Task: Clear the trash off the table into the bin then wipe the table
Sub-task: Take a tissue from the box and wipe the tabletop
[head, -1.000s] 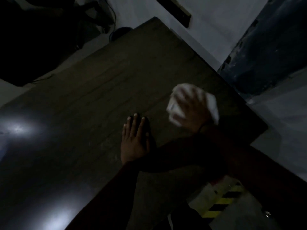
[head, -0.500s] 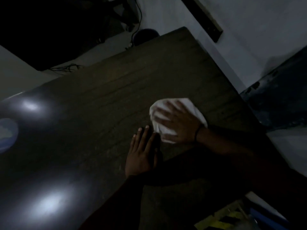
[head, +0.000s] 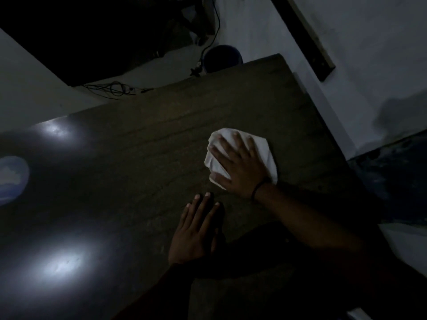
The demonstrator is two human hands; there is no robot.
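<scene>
**Step in hand:** wiping. No loose trash is showing on the lit part of the tabletop (head: 138,146), so the clearing stage is judged done. The dim corners are too dark to vouch for.

**White cloth** (head: 265,147): lying bunched on the right side of the tabletop, under the right hand.

**Right hand** (head: 240,167): reaching in from the lower right, palm down on the cloth. Its fingers (head: 225,146) are lying spread and fairly straight, pressing rather than clenching. The thumb is sitting at the cloth's near edge; whether it is pinching a fold cannot be told. A dark band (head: 258,189) is circling the wrist.

**Left hand** (head: 194,234): lying flat on bare tabletop, just beside the cloth and nearer the viewer, not touching it. The fingers are lying straight and close together, grasping nothing. It appears to be bracing the body.

**Dark round container** (head: 221,57): standing on the floor past the far edge, probably the bin, well apart from both hands.

**Pale round object** (head: 11,179): sitting at the left border, partly cut off and unidentified.

**Next move:** calling for steady downward pressure while sliding the cloth leftward over the rest of the surface, with the left hand lifting out of its path.
</scene>
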